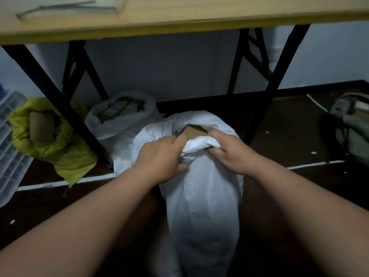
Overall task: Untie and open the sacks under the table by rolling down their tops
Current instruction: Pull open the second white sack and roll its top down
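My left hand (161,156) and right hand (229,150) pinch the white sack (203,196) top (box (196,131) just beyond my fingers); yanking unevenly could topple it.

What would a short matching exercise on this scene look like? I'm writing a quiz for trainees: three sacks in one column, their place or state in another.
Things
1. yellow sack
2. far white sack
3. near white sack

States
A. top held by left hand and right hand, brown box showing
B. leftmost, open, brown roll inside
C. under the table, top rolled down, cardboard inside

Pairs: 1-B, 2-C, 3-A
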